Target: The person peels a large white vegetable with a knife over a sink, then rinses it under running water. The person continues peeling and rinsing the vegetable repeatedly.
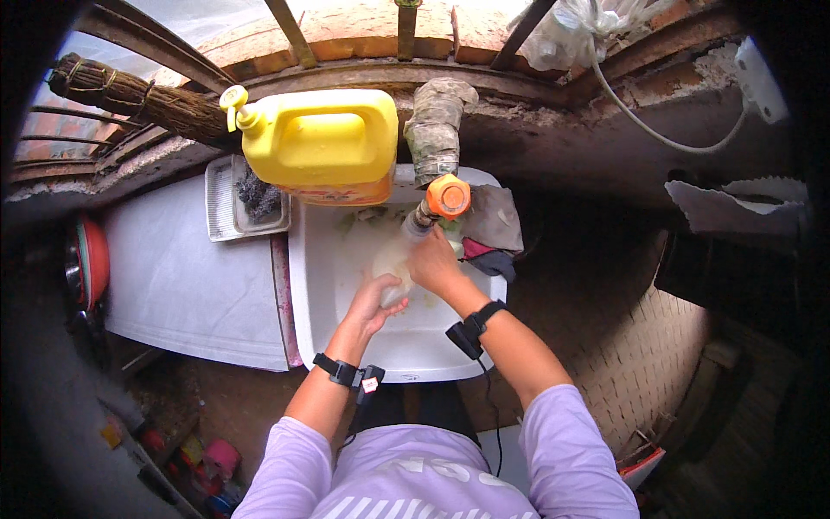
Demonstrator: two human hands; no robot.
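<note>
My left hand (pixel 368 303) cups the lower end of a pale, elongated object (pixel 391 265) over the white sink (pixel 395 344). Blur leaves its exact kind unclear. My right hand (pixel 436 265) is bent at the object's upper end, just below the tap spout (pixel 416 224); its fingertips are partly hidden, so I cannot tell whether it grips anything. Above that hand sits the tap's orange handle (pixel 449 196). Greenish scraps (pixel 366 215) lie at the back of the basin.
A yellow jug (pixel 324 143) with a pump stands behind the sink. Left of it, a clear plastic tray (pixel 220 201) holds a dark scourer (pixel 259 194) on a white tabletop (pixel 188 279). Cloths (pixel 496 217) hang over the right rim. A wrapped pipe (pixel 433 130) rises behind the tap.
</note>
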